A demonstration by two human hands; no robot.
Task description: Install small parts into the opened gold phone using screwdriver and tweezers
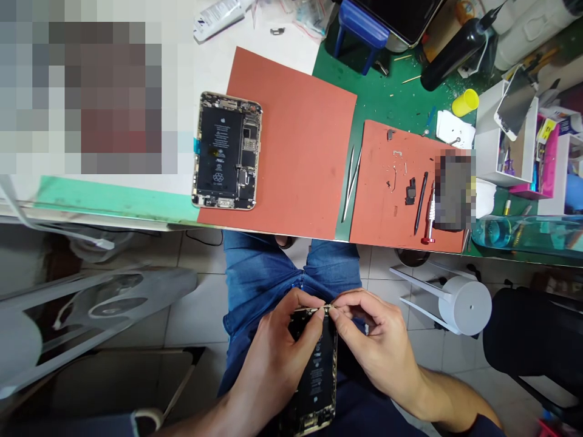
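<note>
Opened phone (316,364): held between left hand (282,337) and right hand (382,340), long axis running back toward the wrists; far edge pinched by the left, lapped over it and nearer; far right corner pinched by the right.

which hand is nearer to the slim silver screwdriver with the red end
Right. In the head view, the right hand is below and left of the screwdriver; the left hand is farther left, holding the opened black gold-framed phone.
</note>
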